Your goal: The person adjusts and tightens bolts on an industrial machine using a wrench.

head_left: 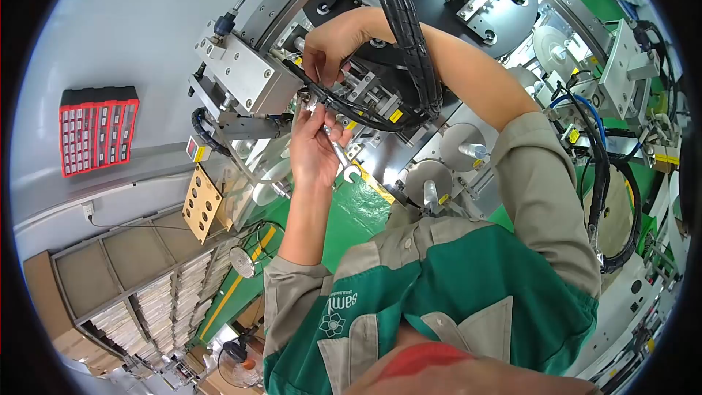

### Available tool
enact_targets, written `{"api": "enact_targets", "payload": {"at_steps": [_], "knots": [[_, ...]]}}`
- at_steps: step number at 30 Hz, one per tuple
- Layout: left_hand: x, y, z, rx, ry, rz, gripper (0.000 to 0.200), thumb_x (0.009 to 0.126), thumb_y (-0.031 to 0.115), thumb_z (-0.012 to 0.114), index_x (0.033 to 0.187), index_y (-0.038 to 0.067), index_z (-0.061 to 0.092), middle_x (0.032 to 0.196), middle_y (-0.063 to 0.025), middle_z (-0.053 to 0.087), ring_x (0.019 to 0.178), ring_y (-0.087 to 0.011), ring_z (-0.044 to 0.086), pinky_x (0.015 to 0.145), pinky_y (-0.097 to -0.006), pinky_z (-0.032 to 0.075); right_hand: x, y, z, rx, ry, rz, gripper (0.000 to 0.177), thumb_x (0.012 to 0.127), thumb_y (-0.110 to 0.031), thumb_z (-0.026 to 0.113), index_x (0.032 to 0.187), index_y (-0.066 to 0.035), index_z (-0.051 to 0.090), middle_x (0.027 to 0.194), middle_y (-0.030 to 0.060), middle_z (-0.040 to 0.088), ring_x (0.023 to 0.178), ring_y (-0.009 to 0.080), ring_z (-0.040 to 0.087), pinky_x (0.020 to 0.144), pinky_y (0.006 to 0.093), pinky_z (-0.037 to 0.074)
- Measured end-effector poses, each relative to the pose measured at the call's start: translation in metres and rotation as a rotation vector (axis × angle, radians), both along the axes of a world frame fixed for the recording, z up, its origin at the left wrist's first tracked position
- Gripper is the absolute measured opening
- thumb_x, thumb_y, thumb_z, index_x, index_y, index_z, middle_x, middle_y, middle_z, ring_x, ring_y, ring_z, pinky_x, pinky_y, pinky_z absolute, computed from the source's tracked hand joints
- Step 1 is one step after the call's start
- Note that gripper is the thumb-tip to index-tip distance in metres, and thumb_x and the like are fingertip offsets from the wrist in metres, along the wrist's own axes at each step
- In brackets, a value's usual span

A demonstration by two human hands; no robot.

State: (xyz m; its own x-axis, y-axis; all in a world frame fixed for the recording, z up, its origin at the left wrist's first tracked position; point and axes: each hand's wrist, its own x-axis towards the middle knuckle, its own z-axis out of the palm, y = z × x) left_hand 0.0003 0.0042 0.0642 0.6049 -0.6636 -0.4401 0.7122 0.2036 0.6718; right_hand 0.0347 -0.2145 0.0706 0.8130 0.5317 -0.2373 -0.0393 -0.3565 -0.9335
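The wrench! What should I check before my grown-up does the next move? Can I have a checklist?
1. Wrench held in the left hand: ok.
2. Its lower open end clear of any bolt: ok.
3. Its upper end seated on something: cannot tell, the hand hides it.
4. Right hand clear of the machine: not ok, it reaches in among the parts.
5. Black cable bundle out of the way: not ok, it crosses in front of the right forearm.
6. Machine switched off: cannot tell.
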Motion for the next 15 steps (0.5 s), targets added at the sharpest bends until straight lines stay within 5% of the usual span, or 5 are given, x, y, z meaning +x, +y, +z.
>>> {"api": "enact_targets", "payload": {"at_steps": [15], "knots": [[0.017, 0.014, -0.001, -0.039, 0.08, -0.1, 0.011, 0.094, 0.011, 0.047, 0.099, 0.006, 0.039, 0.073, -0.0054, 0.047, 0.053, -0.0115, 0.044, 0.047, -0.0285, 0.046, 0.004, -0.003, 0.003, 0.007, 0.002, 0.041, 0.028, 0.071, -0.007, 0.07, 0.096, 0.005, 0.064, 0.076, 0.0056, 0.066, 0.063, 0.0103, 0.06, 0.054, 0.0235, 0.042]]}}
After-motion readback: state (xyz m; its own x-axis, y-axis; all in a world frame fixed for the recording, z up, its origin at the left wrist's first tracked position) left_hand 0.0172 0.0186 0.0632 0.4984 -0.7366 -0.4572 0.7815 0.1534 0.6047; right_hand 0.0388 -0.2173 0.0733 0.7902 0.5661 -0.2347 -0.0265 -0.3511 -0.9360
